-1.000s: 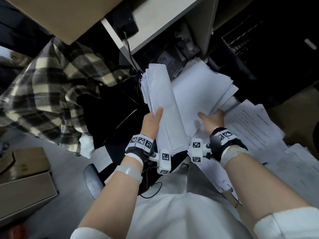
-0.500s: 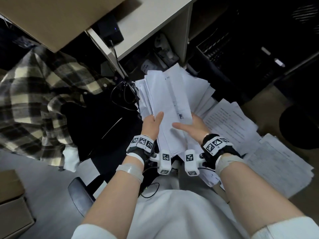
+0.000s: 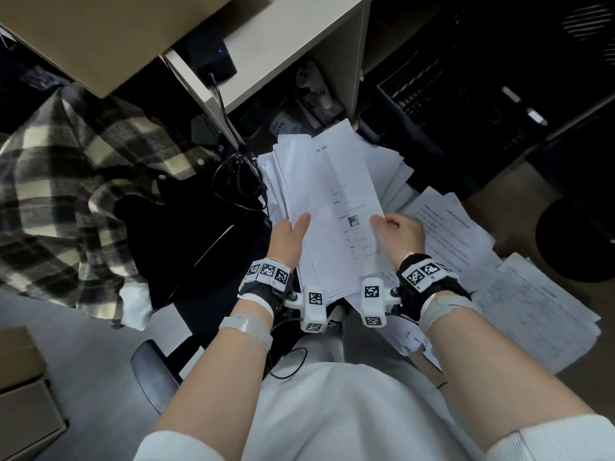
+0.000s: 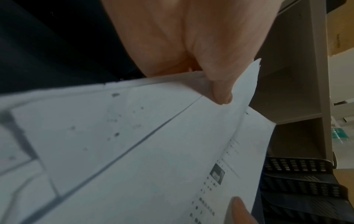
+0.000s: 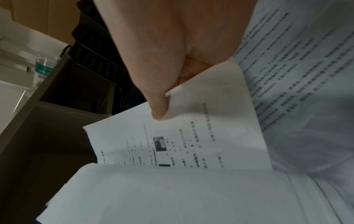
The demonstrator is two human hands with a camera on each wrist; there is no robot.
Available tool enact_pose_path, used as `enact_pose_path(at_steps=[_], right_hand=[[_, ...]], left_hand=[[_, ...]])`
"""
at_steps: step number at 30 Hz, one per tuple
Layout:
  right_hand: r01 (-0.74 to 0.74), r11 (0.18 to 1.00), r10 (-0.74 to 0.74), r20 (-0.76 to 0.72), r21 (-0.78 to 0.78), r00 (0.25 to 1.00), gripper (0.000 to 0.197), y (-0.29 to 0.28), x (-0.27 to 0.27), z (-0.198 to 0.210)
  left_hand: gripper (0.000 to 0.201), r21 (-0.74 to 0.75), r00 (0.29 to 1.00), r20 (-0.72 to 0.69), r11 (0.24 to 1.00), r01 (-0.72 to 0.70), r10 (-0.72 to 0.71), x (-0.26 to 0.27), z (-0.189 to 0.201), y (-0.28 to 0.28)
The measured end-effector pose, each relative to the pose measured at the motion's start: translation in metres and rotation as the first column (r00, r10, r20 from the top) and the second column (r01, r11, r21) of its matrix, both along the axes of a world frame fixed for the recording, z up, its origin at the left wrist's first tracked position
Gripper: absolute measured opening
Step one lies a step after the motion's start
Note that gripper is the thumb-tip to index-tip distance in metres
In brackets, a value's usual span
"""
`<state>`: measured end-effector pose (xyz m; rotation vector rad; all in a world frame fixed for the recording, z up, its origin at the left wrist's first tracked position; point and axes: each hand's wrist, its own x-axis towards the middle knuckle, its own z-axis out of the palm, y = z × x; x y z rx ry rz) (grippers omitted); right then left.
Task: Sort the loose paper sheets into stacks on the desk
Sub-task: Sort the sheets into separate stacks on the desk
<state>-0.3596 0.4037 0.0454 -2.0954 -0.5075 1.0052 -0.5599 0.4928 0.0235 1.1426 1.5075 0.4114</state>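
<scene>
Clearly the sorting is only partly done. The left hand [image 3: 289, 239] grips a thick bundle of paper sheets [image 3: 309, 207] along its left edge, thumb on top and fingers underneath, holding it up in front of the body. The right hand [image 3: 401, 236] pinches the right edge of the top sheet [image 3: 346, 194], a printed form with a small dark picture, thumb pressed on its face in the right wrist view, so it looks ready to be peeled away from the rest. To the right, on the brown counter [image 3: 492, 207], lie sheets already put down: a page of printed text [image 3: 446, 227] just beside the right hand and a thicker pile [image 3: 532, 314] nearer the body, both fanned and uneven rather than squared. Judging by the bundle's thickness, most sheets are still unsorted, and the laid piles would still need tidying.
</scene>
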Motion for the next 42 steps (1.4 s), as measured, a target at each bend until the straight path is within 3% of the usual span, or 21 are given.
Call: enact_pose_path(at_steps=[4, 8, 11, 14, 17, 20, 23, 25, 27, 28, 30, 32, 34, 35, 39, 42], right_hand=[[0.085, 0.986, -0.083, 0.020, -0.141, 0.996, 0.021, -0.029, 0.012, -0.005], [0.334, 0.904, -0.324, 0.081, -0.267, 0.943, 0.020, -0.087, 0.029, -0.022], [0.449, 0.813, -0.438, 0.118, -0.371, 0.891, 0.032, -0.136, 0.038, -0.039], [0.481, 0.774, -0.493, 0.085, -0.411, 0.866, 0.042, -0.163, 0.035, -0.056], [0.486, 0.765, -0.523, 0.033, -0.423, 0.852, 0.042, -0.166, 0.027, -0.067], [0.517, 0.758, -0.572, -0.022, -0.398, 0.820, 0.057, -0.157, 0.021, -0.065], [0.507, 0.758, -0.510, 0.111, -0.410, 0.853, 0.084, -0.144, 0.018, -0.053], [0.480, 0.832, -0.449, 0.170, -0.276, 0.877, 0.082, -0.131, 0.019, -0.032], [0.326, 0.945, -0.326, -0.140, -0.026, 0.935, 0.077, -0.116, 0.019, -0.003], [0.255, 0.966, -0.229, -0.324, 0.040, 0.918, 0.078, -0.109, 0.016, 0.013], [0.169, 0.978, -0.092, -0.478, 0.121, 0.874, 0.076, -0.101, 0.012, 0.036], [0.141, 0.971, -0.033, -0.473, 0.193, 0.881, 0.062, -0.098, 0.011, 0.046], [0.151, 0.964, -0.046, -0.424, 0.218, 0.904, 0.047, -0.103, 0.012, 0.053], [0.166, 0.961, -0.066, -0.397, 0.221, 0.915, 0.041, -0.107, 0.014, 0.054], [0.170, 0.958, -0.081, -0.349, 0.231, 0.933, 0.039, -0.131, 0.021, 0.059], [0.217, 0.948, -0.154, -0.259, 0.234, 0.953, 0.043, -0.148, 0.018, 0.059]], left_hand=[[0.065, -0.002, 0.994, 0.012, 0.994, 0.107, -0.107, 0.026, 0.021, -0.015], [0.031, 0.048, 0.983, 0.021, 0.982, 0.181, -0.183, 0.059, 0.024, -0.034], [0.020, 0.090, 0.979, 0.013, 0.975, 0.202, -0.204, 0.071, 0.017, -0.042], [0.014, 0.088, 0.970, 0.045, 0.968, 0.234, -0.238, 0.076, 0.018, -0.051], [0.016, 0.101, 0.963, 0.034, 0.960, 0.261, -0.266, 0.075, 0.017, -0.056], [0.016, 0.132, 0.953, -0.002, 0.944, 0.302, -0.305, 0.073, 0.023, -0.052], [0.019, 0.151, 0.960, 0.014, 0.950, 0.273, -0.278, 0.073, 0.035, -0.046], [0.012, 0.135, 0.959, 0.094, 0.958, 0.254, -0.268, 0.075, 0.043, -0.045], [0.015, 0.058, 0.945, 0.225, 0.971, 0.231, -0.238, 0.080, 0.052, -0.049], [0.019, 0.006, 0.930, 0.297, 0.974, 0.225, -0.217, 0.084, 0.055, -0.053], [0.033, -0.027, 0.881, 0.416, 0.965, 0.262, -0.227, 0.095, 0.061, -0.061], [0.058, -0.009, 0.826, 0.495, 0.949, 0.315, -0.269, 0.104, 0.064, -0.068], [0.071, -0.022, 0.820, 0.502, 0.943, 0.331, -0.276, 0.110, 0.064, -0.074], [0.070, -0.028, 0.827, 0.494, 0.945, 0.325, -0.269, 0.110, 0.064, -0.077], [0.031, -0.045, 0.807, 0.510, 0.927, 0.372, -0.299, 0.108, 0.058, -0.093], [0.039, 0.018, 0.812, 0.470, 0.923, 0.383, -0.346, 0.110, 0.057, -0.105]])
